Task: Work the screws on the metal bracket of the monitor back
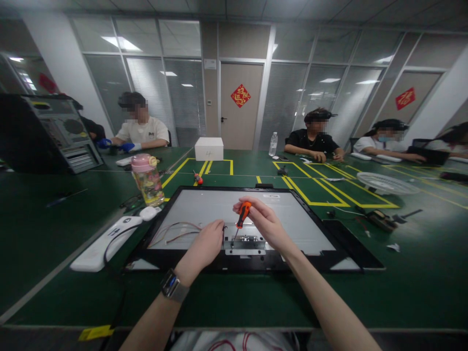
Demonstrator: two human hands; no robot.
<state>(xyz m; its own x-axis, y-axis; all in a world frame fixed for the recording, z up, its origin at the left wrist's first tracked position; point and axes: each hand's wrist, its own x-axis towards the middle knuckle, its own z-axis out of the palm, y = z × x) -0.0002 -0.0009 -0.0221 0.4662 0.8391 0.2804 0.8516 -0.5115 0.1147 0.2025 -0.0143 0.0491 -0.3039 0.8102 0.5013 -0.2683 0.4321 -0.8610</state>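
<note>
In my right hand [263, 222] is a screwdriver [243, 214] with an orange and black handle. Its thin shaft slants down to a metal bracket [245, 245] near the front middle of a flat display panel [215, 204]. The panel has a pale grey back and a black frame, and lies flat. My left hand [206, 243], with a watch [172, 284] on the wrist, rests at the bracket's left edge. Its fingers are bent together, and whatever they pinch, if anything, is hidden. Thin cables [179, 226] lie on the panel left of this hand.
Left of the panel are a white oblong device [106, 243] and a pink-lidded bottle [147, 180]. A white box [209, 149] stands behind. To the right lie a dark flat strip [353, 243] and a tape-like tool [382, 219]. Several people sit across the green table [226, 302].
</note>
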